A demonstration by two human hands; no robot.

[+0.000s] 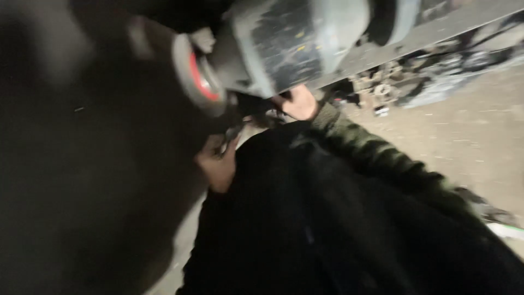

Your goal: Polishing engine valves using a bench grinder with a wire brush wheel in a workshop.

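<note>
Working beneath a large grey, scuffed metal cylinder with a red-ringed end [262, 49], a person reaches both hands up to its underside. The left hand [217, 164], just below the red ring, curls around a small dark fitting [232, 134]; the right hand [297, 102], in an olive knitted sleeve [376, 155], presses against the housing, its grip hidden. Scattered metal parts [382, 90] lie beyond on the dusty floor [464, 136].

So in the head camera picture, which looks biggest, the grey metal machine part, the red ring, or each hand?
1. Grey metal machine part, by far.
2. Red ring, left hand and right hand: all look about alike; blur and nearness make ranking unsure.
</note>
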